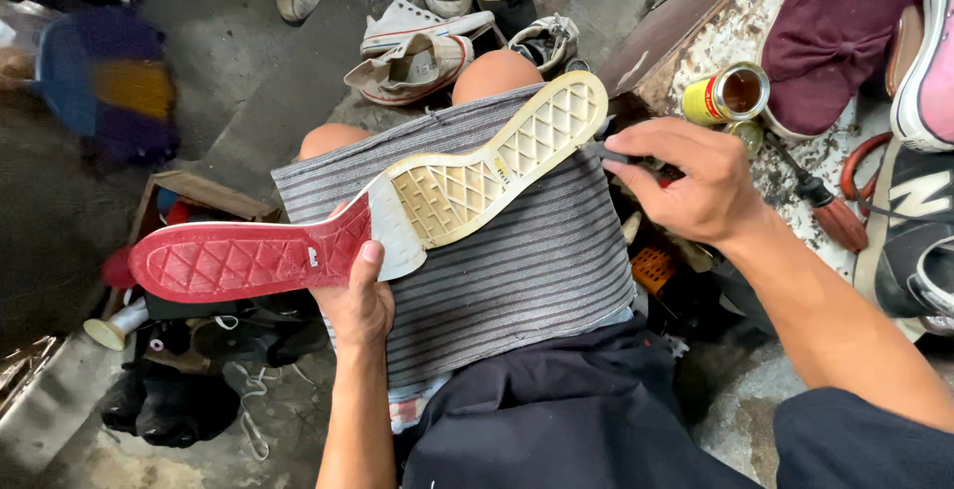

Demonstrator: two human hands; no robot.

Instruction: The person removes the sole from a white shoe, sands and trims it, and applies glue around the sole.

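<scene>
Soles lie across the striped cloth on the lap: a red sole at left, overlapped by a cream sole. Left hand pinches both at the overlap. Right hand is clamped on a dark tool at the cream tip, beside 1 open glue tin. Trimming or scraping seems under way; the next move calls for a steady hold.

A small round tin stands open on the stained surface, just above and slightly right of the right grip. Its wrap label is yellow with a red band. A second, smaller round lid or tin sits just beside it, nearer that grip; its label, if any, cannot be made out
</scene>
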